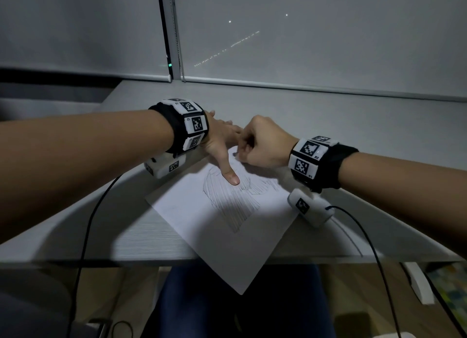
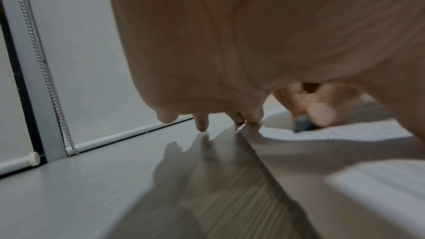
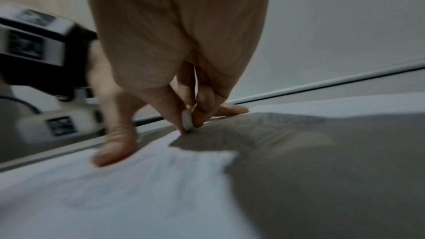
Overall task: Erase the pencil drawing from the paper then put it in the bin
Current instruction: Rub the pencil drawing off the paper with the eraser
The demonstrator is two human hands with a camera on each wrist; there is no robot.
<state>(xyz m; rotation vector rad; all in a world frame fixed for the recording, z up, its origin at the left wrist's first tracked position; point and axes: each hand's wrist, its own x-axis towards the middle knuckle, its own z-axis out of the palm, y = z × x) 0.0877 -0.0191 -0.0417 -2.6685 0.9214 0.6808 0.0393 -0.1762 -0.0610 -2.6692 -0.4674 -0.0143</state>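
Note:
A white paper (image 1: 199,211) lies askew on the grey desk (image 1: 353,125), its near corner hanging over the front edge. A pencil drawing (image 1: 235,206) of hatched lines fills its middle. My left hand (image 1: 222,135) presses flat on the paper's far part, fingers spread, thumb (image 1: 232,178) stretched onto the drawing. My right hand (image 1: 242,151) pinches a small grey-white eraser (image 3: 187,121) between thumb and fingers, its tip on the paper (image 3: 138,188) near the far corner. In the left wrist view the left fingertips (image 2: 202,124) touch the desk and the paper's edge. No bin shows.
Closed roller blinds (image 1: 303,47) with a bead chain (image 2: 46,72) stand behind the desk. Black cables (image 1: 86,236) run from both wrist cameras over the desk's front edge. Under the desk are my legs (image 1: 227,307) and the floor.

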